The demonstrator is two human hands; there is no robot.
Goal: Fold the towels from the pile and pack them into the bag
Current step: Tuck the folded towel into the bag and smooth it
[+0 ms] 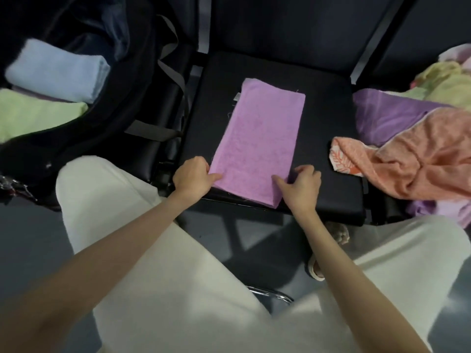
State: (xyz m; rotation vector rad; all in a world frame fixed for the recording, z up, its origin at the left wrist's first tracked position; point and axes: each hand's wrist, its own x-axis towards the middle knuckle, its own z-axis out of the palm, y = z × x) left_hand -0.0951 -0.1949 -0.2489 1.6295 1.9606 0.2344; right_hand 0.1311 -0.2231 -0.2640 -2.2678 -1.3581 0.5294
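Pink towel [260,141], already folded to a long narrow strip, lies flat on the black cushioned seat [331,174] that serves as the working surface, its long axis running away from the seated person. The left hand [195,178] pinches the near left corner and the right hand [300,183] pinches the near right corner, thumbs on top and fingers curled under the edge. Holding both near corners keeps the layers aligned, and it reads as preparation for carrying the near end over to the far end, halving the length.

To the left, the dark bag [76,138] stands open with a folded blue towel [58,70] and a folded green towel [33,113] packed side by side, so that room appears to remain for more. To the right, the unfolded pile [418,138] rests within reach: a peach towel [413,166] on top of a purple towel [387,115], with yellowish cloth [443,82] behind.
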